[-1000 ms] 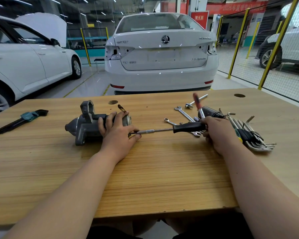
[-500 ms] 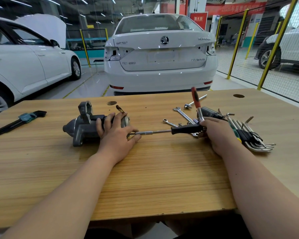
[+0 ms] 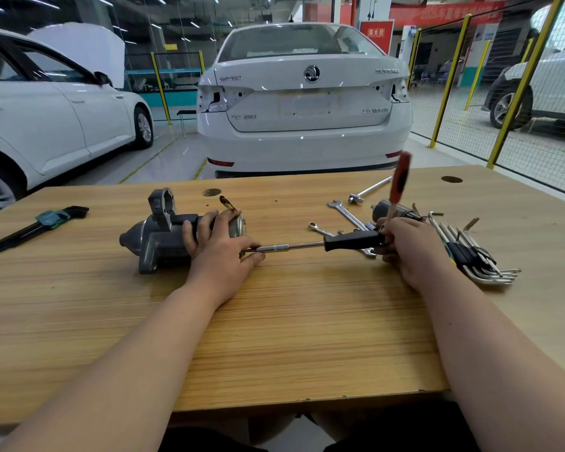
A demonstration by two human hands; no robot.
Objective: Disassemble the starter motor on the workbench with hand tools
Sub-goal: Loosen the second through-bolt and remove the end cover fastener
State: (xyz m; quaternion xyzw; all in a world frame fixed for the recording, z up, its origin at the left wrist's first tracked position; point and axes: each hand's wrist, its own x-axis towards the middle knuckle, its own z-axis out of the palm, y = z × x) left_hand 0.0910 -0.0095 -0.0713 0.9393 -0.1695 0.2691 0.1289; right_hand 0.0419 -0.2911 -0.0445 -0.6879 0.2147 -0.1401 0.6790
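While the starter motor lies on its side on the workbench in the same spot as a second ago, the one clear change is to its right. The red-handled screwdriver, which a second ago leans back towards the motor, now stands tipped away from it.

The black-handled driver keeps its line. Its shaft runs level from the motor's round end cap out to the right. The tip is hidden behind the left thumb, so I cannot tell whether it sits in a screw head.

The left hand lies over the motor's body with its fingers curled across the top and its thumb stretched under the shaft. It holds the housing down and steadies the tool. The right hand, well to the right of the motor, is closed round the butt of the black handle. The red screwdriver's shaft runs down into the same fist and seems pinched there too, though the fingers hide how.

The swing of the red handle probably comes from the wrist working the driver, so the step in hand looks like loosening a fastener at the end cap. No cover or bolt shows free of the motor, so the disassembly seems to be at an early stage.

Spanners lie just beyond the driver on the motor's right, and a fan of hex keys lies farther right.
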